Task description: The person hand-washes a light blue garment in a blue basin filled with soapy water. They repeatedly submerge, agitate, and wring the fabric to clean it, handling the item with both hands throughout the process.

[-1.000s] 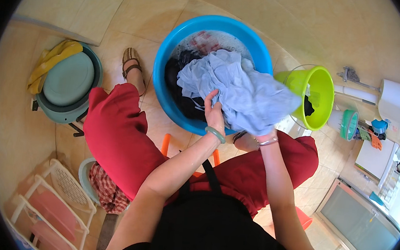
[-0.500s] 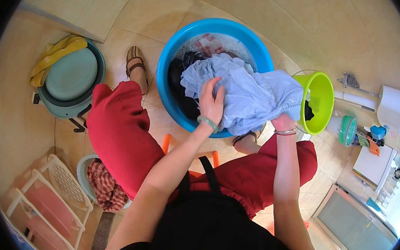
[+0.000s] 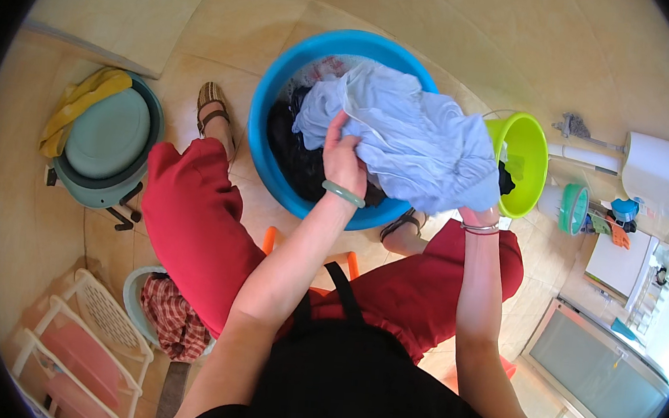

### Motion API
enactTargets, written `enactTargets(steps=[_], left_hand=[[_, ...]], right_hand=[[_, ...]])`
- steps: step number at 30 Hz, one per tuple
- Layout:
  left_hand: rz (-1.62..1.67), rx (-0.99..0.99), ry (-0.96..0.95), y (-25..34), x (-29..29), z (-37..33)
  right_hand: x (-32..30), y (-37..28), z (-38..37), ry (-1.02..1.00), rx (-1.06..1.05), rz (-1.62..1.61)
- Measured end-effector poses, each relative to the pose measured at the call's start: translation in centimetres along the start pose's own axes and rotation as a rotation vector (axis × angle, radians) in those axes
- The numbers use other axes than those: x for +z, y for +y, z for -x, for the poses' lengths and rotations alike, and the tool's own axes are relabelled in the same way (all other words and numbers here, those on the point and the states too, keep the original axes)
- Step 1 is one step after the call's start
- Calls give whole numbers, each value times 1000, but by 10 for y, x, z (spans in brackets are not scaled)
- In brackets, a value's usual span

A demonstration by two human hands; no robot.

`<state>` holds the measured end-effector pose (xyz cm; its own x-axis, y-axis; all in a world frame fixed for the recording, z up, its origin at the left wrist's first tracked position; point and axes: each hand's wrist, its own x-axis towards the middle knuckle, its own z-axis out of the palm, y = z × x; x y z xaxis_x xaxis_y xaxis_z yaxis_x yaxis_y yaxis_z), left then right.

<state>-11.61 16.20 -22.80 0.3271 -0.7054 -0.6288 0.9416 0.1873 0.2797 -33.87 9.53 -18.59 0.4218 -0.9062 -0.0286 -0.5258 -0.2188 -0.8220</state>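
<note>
Upper centre of the frame, left side first: down in the basin (image 3: 258, 123), with dark clothes (image 3: 295, 154) under its left wall. Just right of those, touching the near left edge of the cloth (image 3: 404, 135) with the left hand (image 3: 344, 166), index finger laid up against the fabric, thumb a little apart; cannot tell whether pinching, with the other fingers out of sight. From that grip, lying up and to the right: crumpled, pale blue, partly over the basin and partly past its right rim, with the long axis slanting from upper left to lower right. Farther right, holding the bunched lower right end in the right hand (image 3: 479, 216), fingers mostly hidden by folds. Nearer to the bucket (image 3: 530, 174), right of centre, with this grip than with the left; cannot tell whether touching it with the cloth's end.
</note>
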Motion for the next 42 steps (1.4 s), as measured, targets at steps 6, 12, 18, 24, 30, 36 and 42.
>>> enactTargets(steps=[6,12,18,24,30,36,42], left_hand=[[64,-286,-178,-11,-16,9],[-56,-246,-196,-24,-12,-6],[-563,-156,213,-54,-24,12],[-587,-59,104,-53,-54,-3],[-428,-91,-17,-37,-50,-9],[-713,-288,242,-42,-24,17],[-447,-172,-311,-44,-86,-29]], right_hand=[[57,-72,-4,-157,36,-326],[123,-83,27,-215,-376,721],[117,-4,-42,-128,-211,730],[132,-40,9,-213,-113,861],[144,-50,18,-224,-392,1082],[129,24,-37,-147,-279,915],[149,-64,13,-243,-206,887]])
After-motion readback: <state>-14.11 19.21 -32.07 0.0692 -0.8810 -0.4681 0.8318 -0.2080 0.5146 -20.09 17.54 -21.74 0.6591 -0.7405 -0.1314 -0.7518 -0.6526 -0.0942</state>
